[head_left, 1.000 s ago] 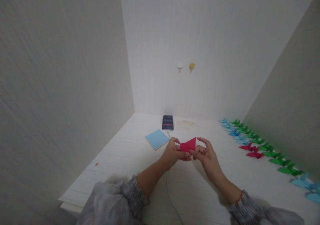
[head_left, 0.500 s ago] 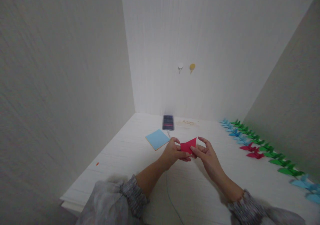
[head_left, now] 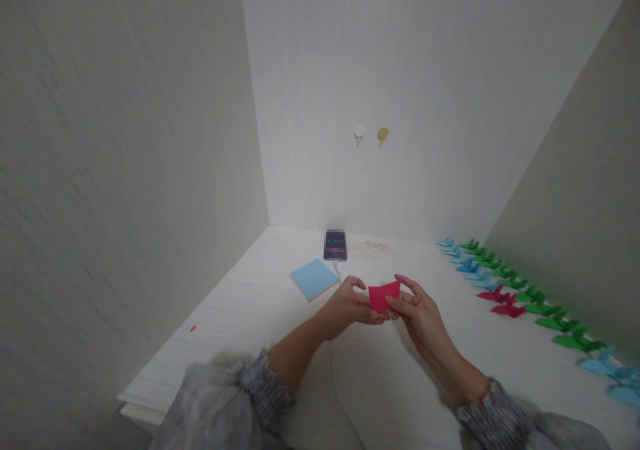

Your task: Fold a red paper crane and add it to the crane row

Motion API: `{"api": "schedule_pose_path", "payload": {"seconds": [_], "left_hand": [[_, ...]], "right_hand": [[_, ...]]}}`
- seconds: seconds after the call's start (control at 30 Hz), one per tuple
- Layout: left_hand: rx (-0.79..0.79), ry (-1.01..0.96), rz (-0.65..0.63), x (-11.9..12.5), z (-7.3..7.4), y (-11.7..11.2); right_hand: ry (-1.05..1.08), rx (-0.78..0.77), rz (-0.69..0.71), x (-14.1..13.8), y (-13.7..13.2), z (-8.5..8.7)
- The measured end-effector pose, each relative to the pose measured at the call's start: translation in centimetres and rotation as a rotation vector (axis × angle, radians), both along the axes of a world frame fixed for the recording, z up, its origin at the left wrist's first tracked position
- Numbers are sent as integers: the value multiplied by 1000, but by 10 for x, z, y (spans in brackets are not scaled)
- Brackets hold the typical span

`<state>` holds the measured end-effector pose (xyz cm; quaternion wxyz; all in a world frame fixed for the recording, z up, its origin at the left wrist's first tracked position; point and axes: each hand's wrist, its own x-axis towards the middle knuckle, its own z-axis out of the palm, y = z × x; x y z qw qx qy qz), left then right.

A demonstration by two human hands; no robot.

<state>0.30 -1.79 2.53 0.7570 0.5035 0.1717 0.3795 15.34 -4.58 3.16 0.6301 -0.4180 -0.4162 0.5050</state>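
Note:
A small folded piece of red paper (head_left: 383,297) is held above the white table, between my two hands. My right hand (head_left: 417,309) pinches its right part, thumb on the near face and index finger raised at the upper corner. On the other side, my left hand (head_left: 347,305) has its fingers behind and under the paper's left and lower edges; its index finger and thumb are bent. Part of those fingers is hidden by the paper. To the left of the hands lies a stack of square light-blue paper (head_left: 314,279).
Rows of folded paper cranes, green (head_left: 555,320), red (head_left: 509,307) and light blue (head_left: 603,363), line the table's right side. A phone (head_left: 335,245) with a cable (head_left: 340,397) stands by the back wall. Two hooks (head_left: 383,133) hang there. An orange scrap (head_left: 193,329) lies at left.
The red paper has shifted slightly right and its outline looks flatter along the top. My left thumb no longer lies across its front; my left hand has moved slightly right.

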Motion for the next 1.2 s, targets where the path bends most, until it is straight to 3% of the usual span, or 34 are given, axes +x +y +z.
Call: {"api": "schedule_pose_path", "payload": {"seconds": [0.23,0.4,0.63,0.8,1.03,1.2], "left_hand": [[-16,35,-6,-5,-2,2],[-29,21,76,-6,-2,4],[-10,94,148,1,-1,1],[110,217,287,2,-4,6],[547,542,503,0,-7,7],[627,613,592,-1,-6,6]], "right_hand": [[32,3,-64,7,1,2],[48,36,-134,13,4,3],[22,86,-124,0,5,-6],[44,100,-160,-5,5,-8],[73,85,-201,-7,5,-4],[80,77,-177,-12,3,-4]]}}
